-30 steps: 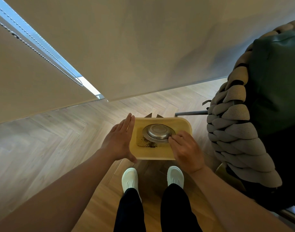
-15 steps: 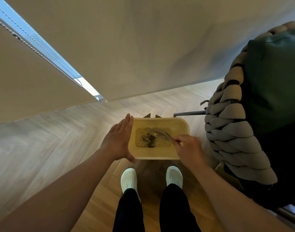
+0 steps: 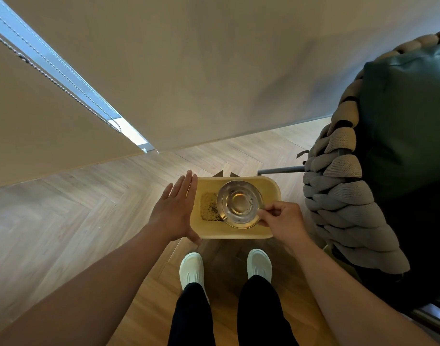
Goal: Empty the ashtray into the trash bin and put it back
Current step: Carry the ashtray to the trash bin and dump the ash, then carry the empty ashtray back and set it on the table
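A round metal ashtray (image 3: 239, 203) is held open side up over the yellow trash bin (image 3: 273, 188), which stands on the floor in front of my feet. My right hand (image 3: 282, 218) pinches the ashtray's near right rim. A few dark specks cling inside the bowl. A patch of ash (image 3: 209, 209) lies on the bin's bottom at the left. My left hand (image 3: 175, 208) is flat with fingers straight, its palm against the bin's left outer wall.
A chair with thick woven grey rope and a dark green cushion (image 3: 378, 156) stands close on the right, one metal leg (image 3: 280, 169) reaching toward the bin. A beige wall and a window blind with bead chain (image 3: 51, 78) rise ahead. Herringbone wood floor lies to the left.
The ashtray went from upside down, through a tilted edge-on pose, to open side up over the bin. The ash now lies in the bin. My left hand stayed at the bin's side.
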Demonstrator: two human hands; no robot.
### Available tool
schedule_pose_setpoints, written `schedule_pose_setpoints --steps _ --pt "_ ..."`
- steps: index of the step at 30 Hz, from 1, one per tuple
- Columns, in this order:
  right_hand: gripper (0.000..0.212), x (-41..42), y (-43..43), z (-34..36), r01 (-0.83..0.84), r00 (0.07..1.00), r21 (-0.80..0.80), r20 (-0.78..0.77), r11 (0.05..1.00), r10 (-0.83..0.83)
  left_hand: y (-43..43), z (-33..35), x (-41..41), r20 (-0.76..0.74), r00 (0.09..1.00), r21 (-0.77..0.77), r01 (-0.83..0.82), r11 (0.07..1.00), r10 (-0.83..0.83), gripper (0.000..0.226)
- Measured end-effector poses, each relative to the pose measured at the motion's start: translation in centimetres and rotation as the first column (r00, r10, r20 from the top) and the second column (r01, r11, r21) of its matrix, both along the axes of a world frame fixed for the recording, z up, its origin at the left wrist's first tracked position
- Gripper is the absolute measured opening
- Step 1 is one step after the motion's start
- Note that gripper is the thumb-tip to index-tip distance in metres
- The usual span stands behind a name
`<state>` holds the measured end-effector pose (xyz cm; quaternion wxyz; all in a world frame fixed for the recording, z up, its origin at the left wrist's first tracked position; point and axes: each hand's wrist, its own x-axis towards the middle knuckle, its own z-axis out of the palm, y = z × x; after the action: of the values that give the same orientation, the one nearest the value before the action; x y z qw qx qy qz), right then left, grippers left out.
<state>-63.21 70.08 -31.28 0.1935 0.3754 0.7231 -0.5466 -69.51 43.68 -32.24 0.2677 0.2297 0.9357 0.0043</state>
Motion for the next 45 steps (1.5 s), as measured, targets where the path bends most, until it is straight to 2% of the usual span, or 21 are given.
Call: schedule_pose_setpoints --steps 17,26,32,39,40,42,43,45 --pt "0.013 0.0 0.4 -0.2 0.091 0.994 -0.123 0.069 0.988 -0.083 0.6 0.6 -0.2 0.037 0.999 -0.009 -0.038 0.999 0.039 0.155" --pt "0.01 -0.4 0.3 0.5 0.07 0.997 -0.195 0.056 0.978 -0.06 1.9 1.1 0.0 -0.033 0.996 0.211 -0.079 0.974 0.087 0.125" --pt "0.011 -0.8 0.1 0.5 0.008 0.999 -0.234 0.033 0.972 -0.001 2.9 1.3 0.0 0.053 0.992 0.422 -0.124 0.898 0.112 0.111" --pt "0.01 -1.0 -0.1 0.5 -0.032 0.999 -0.214 0.031 0.976 0.039 3.1 1.3 0.3 0.103 0.988 0.485 -0.153 0.861 0.118 0.106" --pt "0.013 -1.0 -0.1 0.6 -0.06 0.998 -0.193 0.024 0.979 0.066 3.0 1.3 0.3 0.101 0.988 0.483 -0.149 0.863 0.114 0.106" --pt "0.038 -1.0 -0.2 0.7 -0.197 0.98 -0.102 -0.003 0.975 0.198 3.0 1.4 0.4 0.093 0.991 0.472 -0.131 0.872 0.098 0.106" --pt "0.053 -1.1 -0.3 0.9 -0.285 0.958 -0.044 -0.02 0.957 0.285 3.0 1.5 0.5 0.091 0.992 0.466 -0.122 0.876 0.089 0.107" --pt "0.07 -1.1 -0.4 1.2 -0.459 0.885 0.069 -0.048 0.886 0.463 3.0 1.5 0.6 0.092 0.992 0.464 -0.116 0.878 0.082 0.107"
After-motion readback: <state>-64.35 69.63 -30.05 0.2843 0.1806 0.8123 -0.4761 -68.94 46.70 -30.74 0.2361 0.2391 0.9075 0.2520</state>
